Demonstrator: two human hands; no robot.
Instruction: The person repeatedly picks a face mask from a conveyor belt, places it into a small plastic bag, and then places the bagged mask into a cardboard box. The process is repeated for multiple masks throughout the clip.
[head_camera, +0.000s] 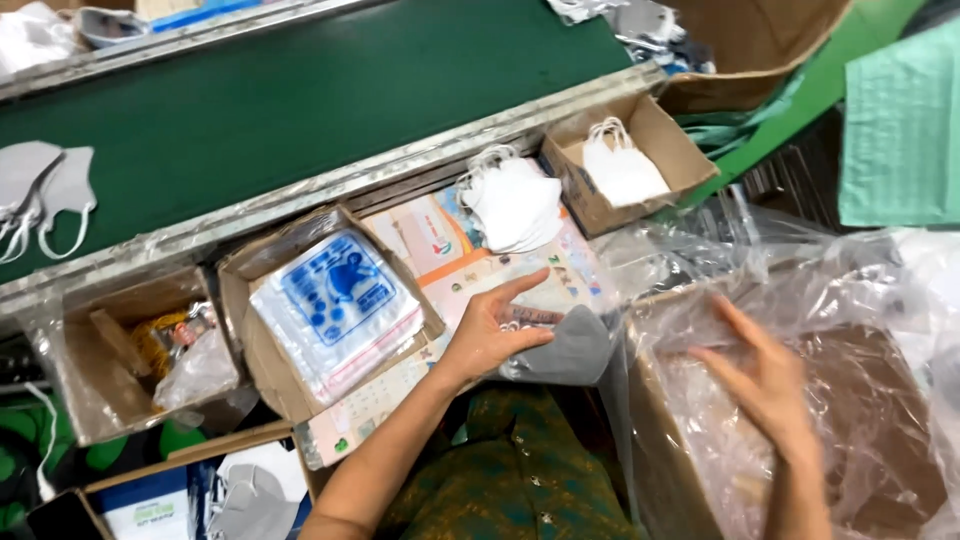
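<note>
My left hand (492, 330) rests on the work surface with its fingers around a thin clear bag holding a grey face mask (575, 348). Just beyond it lies a loose pile of white masks (512, 205). My right hand (765, 380), blurred and with fingers spread, hovers inside a large cardboard box lined with clear plastic (860, 400); it holds nothing.
A cardboard box with a stack of blue-printed clear bags (335, 305) sits left of my left hand. A small carton of white masks (622, 170) stands at the back. A green conveyor belt (300, 100) carries grey masks (40, 195). More cartons are at the left.
</note>
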